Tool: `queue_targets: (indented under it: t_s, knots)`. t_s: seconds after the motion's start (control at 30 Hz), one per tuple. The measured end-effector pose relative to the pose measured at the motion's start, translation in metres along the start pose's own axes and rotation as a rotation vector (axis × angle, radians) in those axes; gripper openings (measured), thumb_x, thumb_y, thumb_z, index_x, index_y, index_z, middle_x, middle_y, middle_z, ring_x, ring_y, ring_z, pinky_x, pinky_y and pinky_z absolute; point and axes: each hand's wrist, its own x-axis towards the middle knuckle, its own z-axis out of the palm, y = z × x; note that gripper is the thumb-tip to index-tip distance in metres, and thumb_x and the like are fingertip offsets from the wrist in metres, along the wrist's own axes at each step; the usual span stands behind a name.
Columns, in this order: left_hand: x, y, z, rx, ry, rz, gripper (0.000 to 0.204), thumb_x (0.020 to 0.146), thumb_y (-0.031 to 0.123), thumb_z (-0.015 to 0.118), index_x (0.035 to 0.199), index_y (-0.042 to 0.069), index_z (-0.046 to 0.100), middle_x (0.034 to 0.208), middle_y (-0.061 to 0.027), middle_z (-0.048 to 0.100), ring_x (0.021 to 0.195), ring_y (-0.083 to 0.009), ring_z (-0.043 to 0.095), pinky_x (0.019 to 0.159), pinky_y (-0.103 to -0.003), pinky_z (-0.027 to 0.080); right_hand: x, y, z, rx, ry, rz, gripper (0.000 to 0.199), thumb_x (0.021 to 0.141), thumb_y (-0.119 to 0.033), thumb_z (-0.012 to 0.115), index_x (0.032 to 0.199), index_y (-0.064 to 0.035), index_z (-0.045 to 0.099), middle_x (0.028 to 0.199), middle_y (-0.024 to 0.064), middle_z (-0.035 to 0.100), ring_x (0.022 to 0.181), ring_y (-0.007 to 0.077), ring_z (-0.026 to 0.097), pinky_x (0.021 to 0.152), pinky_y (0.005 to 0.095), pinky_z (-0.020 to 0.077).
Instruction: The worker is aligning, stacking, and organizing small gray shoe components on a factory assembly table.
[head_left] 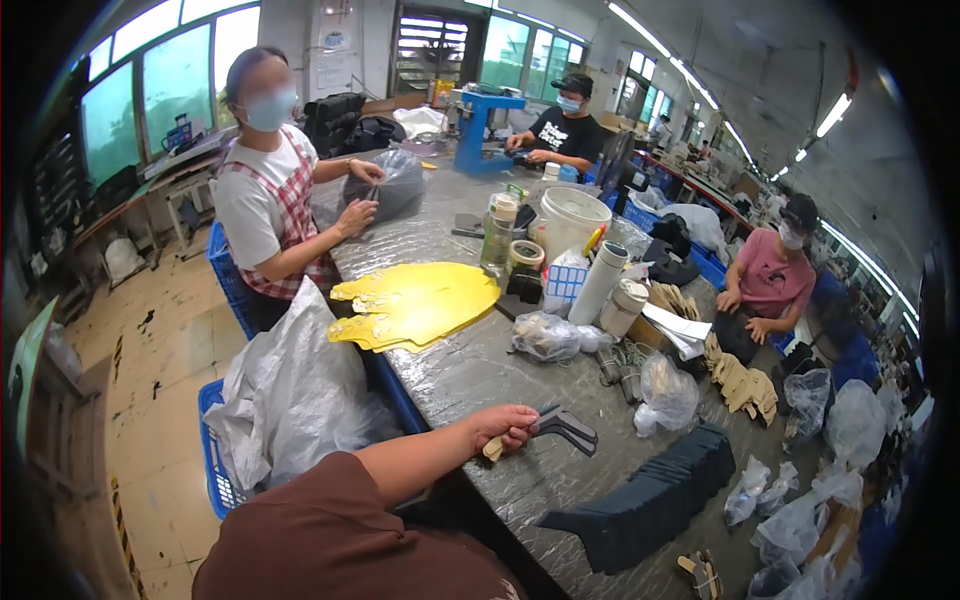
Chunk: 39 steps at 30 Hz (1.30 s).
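My left hand [505, 430], at the end of a bare forearm with a brown sleeve, is closed over the table's near edge. Out of its fingers stick dark grey, bent flat strips [568, 430]. Below the fingers shows a small pale tan end [493, 449], whose kind I cannot make out. To the right of the hand, a long row of overlapping dark pieces [645, 500] lies on the grey, sheet-covered table [440, 385]. A small banded bundle of tan and dark pieces [700, 575] lies nearer the lower edge. My right hand is out of view.
Yellow sheets [420, 303] lie at the table's left edge, above a blue crate with a white sack [295, 390]. A white bucket [573, 222], jars and a white roll [600, 283] stand mid-table. Tan pieces [738, 378] and plastic bags [667, 392] lie right. Several co-workers are around the table.
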Motion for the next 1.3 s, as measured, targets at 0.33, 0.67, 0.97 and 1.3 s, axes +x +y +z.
queue_targets:
  t_s: [0.33,0.67,0.97,1.3]
  knots:
    - [0.006,-0.008,-0.001,-0.005,0.0,0.03,0.01,0.09,0.008,0.058,0.097,0.009,0.052,0.082,-0.0046,0.051,0.05,-0.0023,0.039,0.037,-0.013,0.032,0.01,0.031,0.0,0.115,-0.086,-0.123,0.026,0.091,-0.02,0.048,0.067,-0.009,0.051,0.067,0.0109,0.048,0.054,0.0253,0.046,0.049,0.0359,0.0307]
    - [0.005,-0.006,0.001,0.021,0.012,0.037,0.009,0.091,0.009,0.058,0.096,0.012,0.051,0.076,-0.0004,0.046,0.05,-0.0011,0.037,0.037,-0.013,0.03,0.002,0.034,-0.006,0.143,-0.095,-0.11,0.025,0.09,-0.02,0.049,0.068,-0.0087,0.052,0.068,0.0112,0.049,0.056,0.0259,0.047,0.05,0.036,0.0318]
    - [0.002,-0.005,0.001,0.045,0.024,0.012,0.01,0.092,0.01,0.056,0.099,0.01,0.05,0.081,-0.003,0.05,0.05,-0.0011,0.037,0.037,-0.013,0.031,-0.001,0.047,-0.004,0.155,-0.076,-0.119,0.025,0.09,-0.021,0.05,0.069,-0.0083,0.053,0.069,0.0115,0.05,0.057,0.0263,0.047,0.051,0.0361,0.0328]
    - [0.001,-0.008,0.003,0.017,-0.037,0.021,0.008,0.091,0.01,0.057,0.097,0.009,0.052,0.082,-0.0036,0.05,0.049,-0.0011,0.038,0.037,-0.013,0.032,0.0,0.068,0.0,0.236,-0.067,-0.096,0.024,0.09,-0.021,0.051,0.07,-0.008,0.054,0.071,0.0118,0.051,0.058,0.0269,0.048,0.052,0.0363,0.0339]
